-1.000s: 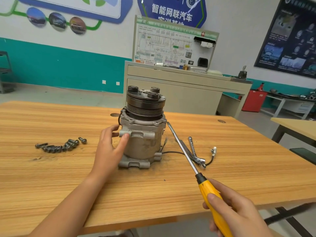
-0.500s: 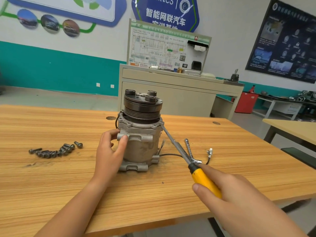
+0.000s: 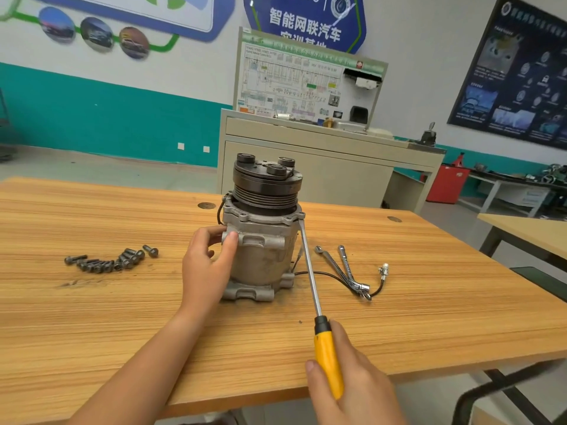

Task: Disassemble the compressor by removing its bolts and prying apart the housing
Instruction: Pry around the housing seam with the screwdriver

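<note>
Left hand [image 3: 206, 265] grips an upright compressor [image 3: 260, 231] on a wooden worktop [image 3: 92, 317]; right hand [image 3: 352, 391] clasps a yellow-handled screwdriver [image 3: 319, 314], tip at the housing's upper seam.

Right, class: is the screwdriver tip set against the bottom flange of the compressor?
No, the screwdriver tip sits at the top flange of the compressor, just below the pulley.

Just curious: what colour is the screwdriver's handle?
The screwdriver handle is yellow with a black collar, gripped by the right hand; head view shows it.
</note>
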A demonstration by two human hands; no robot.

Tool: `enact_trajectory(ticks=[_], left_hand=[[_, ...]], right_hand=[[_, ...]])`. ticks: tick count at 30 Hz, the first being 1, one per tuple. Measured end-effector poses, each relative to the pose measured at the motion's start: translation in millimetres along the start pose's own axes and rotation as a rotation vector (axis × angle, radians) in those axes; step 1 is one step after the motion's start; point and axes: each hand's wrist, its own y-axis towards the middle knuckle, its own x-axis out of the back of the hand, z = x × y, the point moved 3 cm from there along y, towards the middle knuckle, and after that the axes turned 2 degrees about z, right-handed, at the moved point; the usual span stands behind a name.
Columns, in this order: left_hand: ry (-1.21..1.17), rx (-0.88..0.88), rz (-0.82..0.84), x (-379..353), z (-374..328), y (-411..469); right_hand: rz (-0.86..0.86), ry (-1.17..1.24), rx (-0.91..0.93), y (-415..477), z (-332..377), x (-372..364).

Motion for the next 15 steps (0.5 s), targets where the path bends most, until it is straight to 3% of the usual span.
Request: enact_trajectory(ticks=[6, 15], left_hand=[[-0.002, 0.015, 0.005, -1.0, -1.1, -0.7], [-0.019, 0.033, -0.014, -2.3, -2.3, -2.8]], right_hand=[[-0.03, -0.031, 0.06, 9.6, 8.4, 55.4], [-0.13, 0.162, -0.003, 6.4, 2.2, 23.6]])
